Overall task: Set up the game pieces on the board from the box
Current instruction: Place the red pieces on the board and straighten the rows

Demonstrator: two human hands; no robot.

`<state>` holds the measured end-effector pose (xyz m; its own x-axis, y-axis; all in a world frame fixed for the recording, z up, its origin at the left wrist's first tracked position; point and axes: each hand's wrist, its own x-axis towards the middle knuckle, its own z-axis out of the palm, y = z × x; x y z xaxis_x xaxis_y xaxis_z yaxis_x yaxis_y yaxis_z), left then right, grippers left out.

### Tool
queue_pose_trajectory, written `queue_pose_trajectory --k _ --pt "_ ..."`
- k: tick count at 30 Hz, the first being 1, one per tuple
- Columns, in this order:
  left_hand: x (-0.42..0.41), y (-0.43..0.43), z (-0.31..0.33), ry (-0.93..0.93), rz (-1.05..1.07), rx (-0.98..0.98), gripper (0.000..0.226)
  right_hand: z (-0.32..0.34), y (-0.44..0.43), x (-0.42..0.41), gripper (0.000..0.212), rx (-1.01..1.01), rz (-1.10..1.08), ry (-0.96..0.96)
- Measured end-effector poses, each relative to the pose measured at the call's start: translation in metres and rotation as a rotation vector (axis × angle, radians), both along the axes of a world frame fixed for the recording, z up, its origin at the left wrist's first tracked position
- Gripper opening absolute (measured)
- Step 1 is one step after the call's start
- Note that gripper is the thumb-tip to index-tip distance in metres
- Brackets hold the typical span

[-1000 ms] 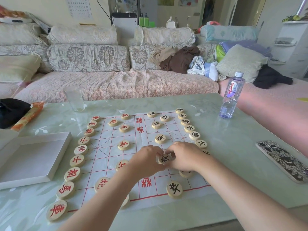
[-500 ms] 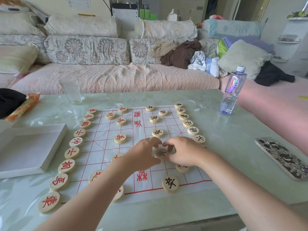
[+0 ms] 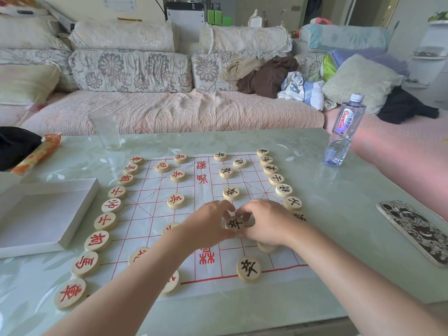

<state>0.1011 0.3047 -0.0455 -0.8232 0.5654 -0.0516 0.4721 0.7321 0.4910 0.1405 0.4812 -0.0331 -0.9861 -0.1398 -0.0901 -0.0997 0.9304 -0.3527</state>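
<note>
While left hand and right hand both pinch the black piece at the right half of the board, I'd watch the right wrist: it covers a neighbouring piece and could drag it off its point.

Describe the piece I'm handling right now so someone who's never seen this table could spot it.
On the table, find the red-lined board. Near its middle the left hand and right hand meet, both pinching one piece. Unlike the black-lettered pieces around it, it alone is held by both hands.
</note>
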Motion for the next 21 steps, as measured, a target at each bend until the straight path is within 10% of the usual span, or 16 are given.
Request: queue_pose_trajectory --k 21 --pt "0.069 -0.010 0.012 -0.024 -0.069 -0.005 0.039 0.014 0.006 0.076 0.045 -0.008 0.165 0.035"
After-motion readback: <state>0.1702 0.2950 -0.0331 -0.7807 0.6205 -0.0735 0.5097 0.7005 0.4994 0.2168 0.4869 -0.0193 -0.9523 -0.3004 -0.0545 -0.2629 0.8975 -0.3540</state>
